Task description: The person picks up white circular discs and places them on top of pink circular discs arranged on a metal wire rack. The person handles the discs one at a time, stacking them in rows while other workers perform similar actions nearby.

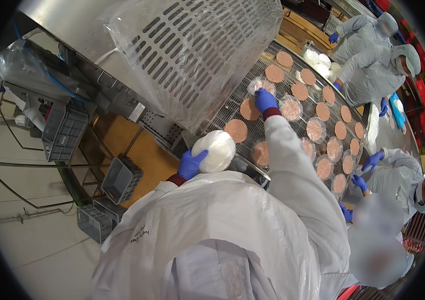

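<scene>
Mesh conveyor (232,107) w/ patties: my left hand (191,163) grips white disc stack (214,151) at 9 o'clock; right hand (265,100) fingers pinch clear film (258,85) at 12.

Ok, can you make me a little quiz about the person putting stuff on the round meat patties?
1. True or false: the right hand reaches out over the conveyor belt.
2. What does the left hand hold? A) a grey crate B) a stack of white discs C) a patty
3. What colour are the person's gloves?

Key: 1 true; 2 B; 3 blue.
</scene>
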{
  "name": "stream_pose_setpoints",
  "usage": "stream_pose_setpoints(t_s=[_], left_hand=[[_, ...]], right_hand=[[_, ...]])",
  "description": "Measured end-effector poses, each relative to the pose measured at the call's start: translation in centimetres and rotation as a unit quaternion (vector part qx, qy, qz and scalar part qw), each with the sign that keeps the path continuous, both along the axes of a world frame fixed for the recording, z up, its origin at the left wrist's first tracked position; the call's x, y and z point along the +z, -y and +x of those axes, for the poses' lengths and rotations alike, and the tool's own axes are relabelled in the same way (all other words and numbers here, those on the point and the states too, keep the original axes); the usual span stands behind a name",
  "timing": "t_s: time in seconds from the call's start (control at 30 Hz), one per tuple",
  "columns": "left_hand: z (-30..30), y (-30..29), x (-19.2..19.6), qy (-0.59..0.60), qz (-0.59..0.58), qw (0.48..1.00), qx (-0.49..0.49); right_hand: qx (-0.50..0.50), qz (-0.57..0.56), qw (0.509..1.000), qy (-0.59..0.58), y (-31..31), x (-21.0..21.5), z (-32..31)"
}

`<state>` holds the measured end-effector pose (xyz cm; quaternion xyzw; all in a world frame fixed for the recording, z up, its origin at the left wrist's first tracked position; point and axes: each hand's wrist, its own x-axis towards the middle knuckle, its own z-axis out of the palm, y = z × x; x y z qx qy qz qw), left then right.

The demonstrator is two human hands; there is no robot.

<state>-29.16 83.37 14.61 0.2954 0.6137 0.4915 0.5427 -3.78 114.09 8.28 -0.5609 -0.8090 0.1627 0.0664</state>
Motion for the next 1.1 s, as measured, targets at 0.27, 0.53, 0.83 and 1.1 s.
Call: stream_pose_setpoints(t_s=[0.27,0.53,0.83,1.1], left_hand=[[-0.4,-0.6,-2.5,0.008,-0.009,1.000,0.005],[-0.2,-1.6,-2.0,-0.001,-0.045,0.998,-0.035],[-3.8,-0.5,-3.8,-0.047,-0.070,0.996,-0.005],[-5.5,-1.1,-5.3,0.013,-0.029,0.999,0.036]], right_hand=[[0.011,-0.227,0.906,-0.356,18.6,5.8,-4.2],[-0.104,-0.192,0.914,-0.343,17.8,4.5,-0.1],[-0.009,-0.239,0.919,-0.314,19.9,-4.0,-4.1],[0.097,-0.247,0.911,-0.317,12.8,-0.3,-11.7]])
